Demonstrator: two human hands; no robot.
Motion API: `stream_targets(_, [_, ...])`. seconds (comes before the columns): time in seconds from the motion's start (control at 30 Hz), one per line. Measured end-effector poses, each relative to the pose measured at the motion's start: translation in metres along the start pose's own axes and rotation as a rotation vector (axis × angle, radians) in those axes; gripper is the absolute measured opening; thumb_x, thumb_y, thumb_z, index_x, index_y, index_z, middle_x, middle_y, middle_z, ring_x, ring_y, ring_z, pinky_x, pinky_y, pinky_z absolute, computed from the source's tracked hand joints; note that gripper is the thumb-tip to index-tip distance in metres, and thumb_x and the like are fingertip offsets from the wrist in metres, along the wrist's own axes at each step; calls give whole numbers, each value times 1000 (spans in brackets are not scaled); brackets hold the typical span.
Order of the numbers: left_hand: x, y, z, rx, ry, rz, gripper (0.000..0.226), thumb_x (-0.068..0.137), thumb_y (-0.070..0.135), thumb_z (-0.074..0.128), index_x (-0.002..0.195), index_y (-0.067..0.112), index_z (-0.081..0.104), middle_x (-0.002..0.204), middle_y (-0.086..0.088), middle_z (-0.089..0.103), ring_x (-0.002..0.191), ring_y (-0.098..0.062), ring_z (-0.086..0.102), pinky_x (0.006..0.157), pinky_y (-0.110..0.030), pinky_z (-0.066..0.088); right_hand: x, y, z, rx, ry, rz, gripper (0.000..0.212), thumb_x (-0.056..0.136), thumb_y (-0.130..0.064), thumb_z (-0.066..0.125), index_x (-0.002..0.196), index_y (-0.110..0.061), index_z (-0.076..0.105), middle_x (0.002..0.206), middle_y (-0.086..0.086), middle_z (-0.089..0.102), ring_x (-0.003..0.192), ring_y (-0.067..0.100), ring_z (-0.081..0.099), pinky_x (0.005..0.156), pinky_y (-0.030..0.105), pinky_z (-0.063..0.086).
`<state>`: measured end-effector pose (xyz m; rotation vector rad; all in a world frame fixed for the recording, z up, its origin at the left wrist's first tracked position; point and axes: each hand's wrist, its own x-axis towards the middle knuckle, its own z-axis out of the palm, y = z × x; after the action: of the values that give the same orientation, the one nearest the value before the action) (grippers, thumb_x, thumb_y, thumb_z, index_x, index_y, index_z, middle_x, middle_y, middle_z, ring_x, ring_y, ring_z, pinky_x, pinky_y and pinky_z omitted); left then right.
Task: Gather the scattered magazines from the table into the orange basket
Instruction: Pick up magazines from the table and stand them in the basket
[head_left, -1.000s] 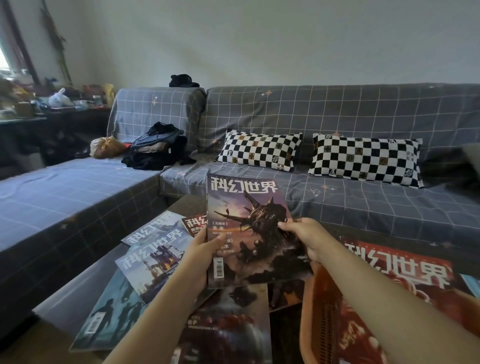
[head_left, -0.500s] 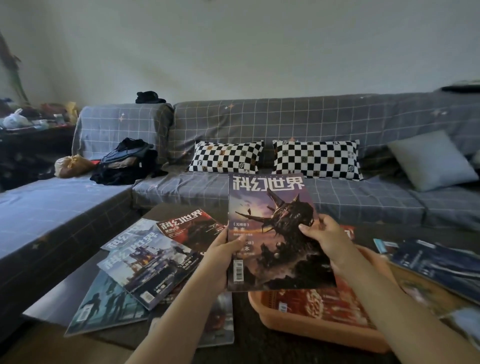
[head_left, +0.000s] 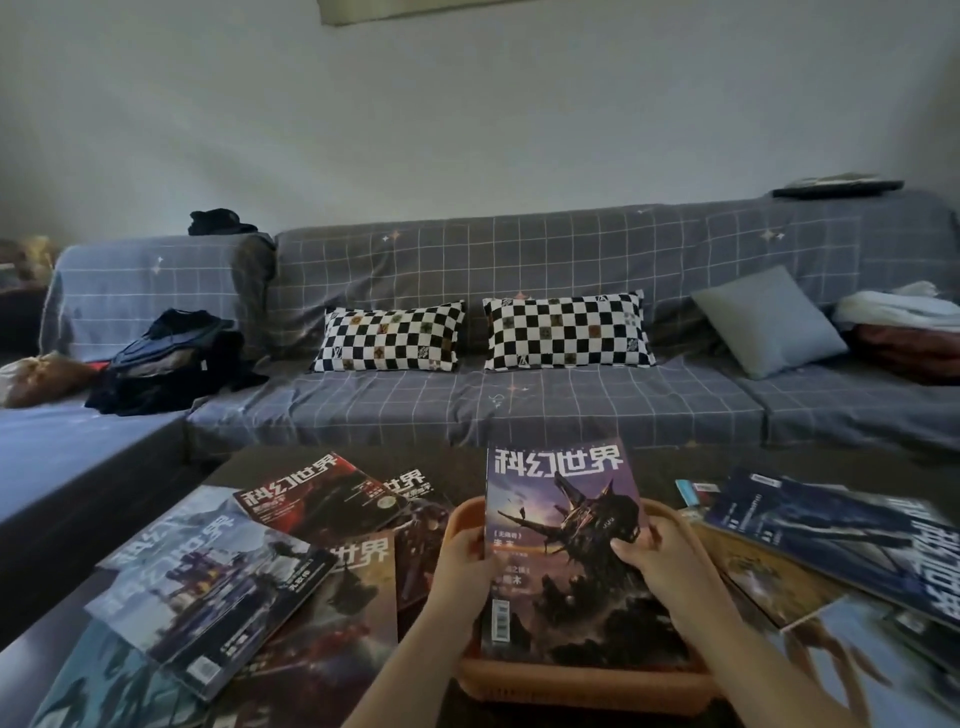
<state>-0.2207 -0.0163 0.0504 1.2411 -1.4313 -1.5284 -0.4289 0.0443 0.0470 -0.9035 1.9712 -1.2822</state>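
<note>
Over the orange basket (head_left: 582, 680), both hands grip one purple-covered magazine (head_left: 563, 551), left hand (head_left: 464, 564) and right hand (head_left: 655, 558), fingers curled round its side edges, its lower end seemingly inside. Most work remains: magazines left (head_left: 208, 587) and right (head_left: 831, 535) lie overlapping on the table (head_left: 457, 467), crowding the basket's sides.

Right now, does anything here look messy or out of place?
Yes: magazines lie fanned and overlapping at odd angles on the table, either side of the orange basket. Dark clothes sit heaped on the sofa.
</note>
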Motion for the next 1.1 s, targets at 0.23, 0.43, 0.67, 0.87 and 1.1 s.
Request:
stream_targets(0.23, [7,-11,8,387,150,68,16,91,23,56,91,33,69,74,12,74,64,-7,71,59,-22,59,5,9,13,-233,135,-7,28,83,-21,67,108,-12,57,95,0,61,67,4,48,58,17,34])
stream_targets(0.43, [7,-15,15,600,204,151,16,91,17,57,93,30,66,77,6,70,60,-4,65,46,-12,40,-2,18,4,-303,70,-99,30,87,-19,60,115,-7,55,90,0,56,79,14,51,63,23,37])
stream_targets(0.67, [8,-18,20,718,241,134,9,94,22,54,97,24,63,97,3,66,77,-10,67,74,-27,58,-7,14,4,-411,102,-33,25,85,-23,63,106,-12,59,105,6,62,91,19,58,84,31,45])
stream_targets(0.87, [5,-14,19,754,230,77,11,96,26,53,92,24,63,78,6,68,64,-4,64,51,-14,45,-8,11,4,-437,8,-6,12,90,-25,56,100,-18,56,94,-3,62,83,11,54,78,25,41])
stream_targets(1.1, [3,-9,17,530,77,57,12,95,24,54,96,31,63,71,9,68,48,6,59,37,-4,35,-5,9,4,-299,-7,93,5,91,-24,55,89,-20,55,80,-5,58,75,11,54,74,27,41])
